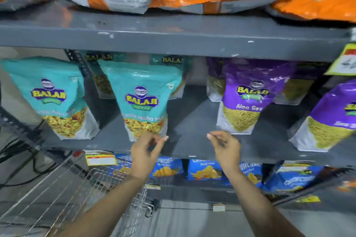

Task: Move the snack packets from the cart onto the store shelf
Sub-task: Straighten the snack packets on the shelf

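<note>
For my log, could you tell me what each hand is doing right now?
Left hand: open, fingertips at the teal packet, not gripping.
Right hand: open, empty.

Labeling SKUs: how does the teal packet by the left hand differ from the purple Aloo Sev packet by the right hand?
The teal packet shows a mixed yellow-orange snack in its window; the purple Aloo Sev packet shows fine, uniform yellow strands. The left hand is right at the teal packet's bottom edge; the right hand sits just short of the purple one, empty. Both carry the Balaji logo, stand upright and share the middle shelf.
</note>
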A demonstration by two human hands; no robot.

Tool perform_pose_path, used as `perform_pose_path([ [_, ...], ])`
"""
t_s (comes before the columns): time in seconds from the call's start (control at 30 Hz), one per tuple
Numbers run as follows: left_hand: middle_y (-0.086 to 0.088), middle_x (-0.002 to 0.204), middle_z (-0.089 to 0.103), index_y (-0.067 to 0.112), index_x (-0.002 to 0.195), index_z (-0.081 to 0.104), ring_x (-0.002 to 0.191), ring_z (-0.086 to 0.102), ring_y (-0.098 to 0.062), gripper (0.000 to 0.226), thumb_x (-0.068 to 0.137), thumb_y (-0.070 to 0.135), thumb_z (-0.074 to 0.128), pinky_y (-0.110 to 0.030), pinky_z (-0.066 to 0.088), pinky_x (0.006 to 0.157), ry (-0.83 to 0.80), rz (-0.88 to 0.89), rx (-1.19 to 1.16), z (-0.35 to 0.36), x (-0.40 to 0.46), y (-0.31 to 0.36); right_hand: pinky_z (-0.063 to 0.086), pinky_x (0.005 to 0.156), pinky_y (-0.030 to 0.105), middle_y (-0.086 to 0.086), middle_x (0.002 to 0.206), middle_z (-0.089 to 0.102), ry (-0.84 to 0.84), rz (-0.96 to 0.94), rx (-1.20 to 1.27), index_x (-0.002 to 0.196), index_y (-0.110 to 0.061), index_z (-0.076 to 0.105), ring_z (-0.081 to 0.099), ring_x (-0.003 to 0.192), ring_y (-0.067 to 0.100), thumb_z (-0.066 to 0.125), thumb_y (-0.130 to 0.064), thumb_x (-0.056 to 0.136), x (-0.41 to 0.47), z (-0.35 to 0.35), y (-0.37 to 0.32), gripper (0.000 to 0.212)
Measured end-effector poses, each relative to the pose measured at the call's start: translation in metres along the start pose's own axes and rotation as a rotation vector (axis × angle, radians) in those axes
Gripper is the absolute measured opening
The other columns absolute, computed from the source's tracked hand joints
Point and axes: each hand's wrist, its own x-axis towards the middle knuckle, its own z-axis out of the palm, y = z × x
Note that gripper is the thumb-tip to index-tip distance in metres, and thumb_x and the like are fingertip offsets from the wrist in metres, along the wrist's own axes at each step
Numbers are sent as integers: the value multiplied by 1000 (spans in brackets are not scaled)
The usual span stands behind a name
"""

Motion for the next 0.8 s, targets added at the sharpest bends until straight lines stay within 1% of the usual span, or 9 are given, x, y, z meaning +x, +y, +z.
perform_pose_path([
  [0.07,0,63,62,14,66,61,62,56,-13,26,76,32,77,-23,45,63,-118,-39,-56,42,7,11,47,66,18,-16,59,67,173,5,-22,62,-30,61,62,63,-12,81,-9,73,16,-43,14,32],
  [0.13,-5,67,65,13,68,64,64,60,-19,30,67,36,83,-30,50,65,-220,-129,-102,88,19,20,42,68,20,-6,65,60,255,58,-72,66,-25,53,59,62,-5,86,-15,67,39,-79,25,35],
  [0.2,-2,89,68,14,91,69,80,64,-17,43,58,34,88,-28,52,77,-365,-253,-147,132,31,29,43,72,23,0,86,55,186,112,-106,95,-18,50,54,77,11,89,-12,61,69,-103,36,53],
  [0.27,6,118,58,16,127,54,107,60,-13,84,53,35,90,-28,48,96,-553,-346,-221,168,44,37,47,80,19,1,111,51,-3,114,-82,131,-12,38,53,98,18,88,-1,61,100,-116,43,86],
  [0.3,9,124,56,21,131,48,113,58,-11,93,51,40,90,-31,47,101,-632,-366,-249,182,49,41,48,86,24,4,122,51,-106,115,-70,142,-13,29,55,104,19,86,1,63,112,-120,45,98],
  [0.37,8,122,64,25,121,52,109,64,-11,82,51,44,88,-38,51,100,-699,-341,-253,201,54,45,51,89,36,8,125,59,-258,94,-78,142,-15,33,63,101,22,84,0,66,127,-122,45,93],
  [0.47,1,106,73,23,108,62,95,70,-12,57,60,40,86,-38,56,90,-597,-317,-226,206,52,49,57,85,38,8,114,69,-290,96,-99,123,-18,52,70,96,25,85,-8,67,127,-120,42,66],
  [0.6,2,104,75,22,109,64,91,71,-8,59,59,45,85,-32,58,86,-575,-310,-225,187,34,50,55,68,14,2,108,70,-306,74,-132,120,-20,51,70,91,20,87,-17,66,104,-122,39,65],
  [0.8,10,102,73,24,110,63,88,68,6,59,59,44,85,-13,53,78,-592,-325,-220,160,15,49,48,67,11,0,112,66,-292,96,-174,126,-23,49,65,93,15,88,-27,66,68,-119,34,72],
])
